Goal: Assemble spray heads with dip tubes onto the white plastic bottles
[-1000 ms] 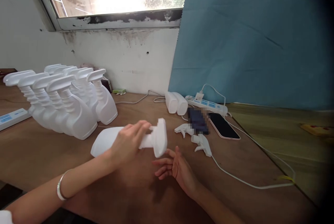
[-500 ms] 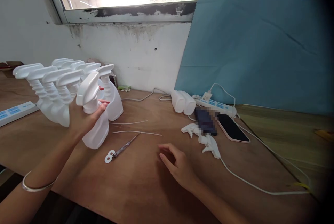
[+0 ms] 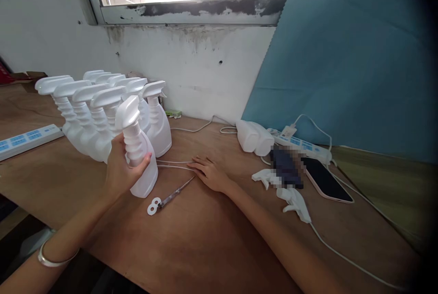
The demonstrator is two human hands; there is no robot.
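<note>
My left hand (image 3: 123, 170) is wrapped round the lower neck of a white spray bottle (image 3: 148, 176), which stands upright at the front of a group of similar spray bottles (image 3: 84, 120). My right hand (image 3: 211, 174) lies low over the table with its fingers stretched out, fingertips at the right ends of two thin white tubes (image 3: 174, 164). Whether it grips a tube I cannot make out, but the fingers look flat. Just in front of the tubes lies a slim clear screwdriver (image 3: 173, 197), its handle end touching two white washers (image 3: 153, 206).
Two white bottles (image 3: 249, 136) lie on their sides near the wall. Loose trigger sprayer heads (image 3: 294, 203) are at the right, one with a long tube. A phone (image 3: 326, 179), a blurred dark object (image 3: 286, 167) and power strips (image 3: 306, 147) sit on the wooden table (image 3: 205, 248).
My left hand has slid from the sprayer head down to the bottle's neck. My right hand has moved forward and left to the thin tubes. The view has shifted slightly left.
</note>
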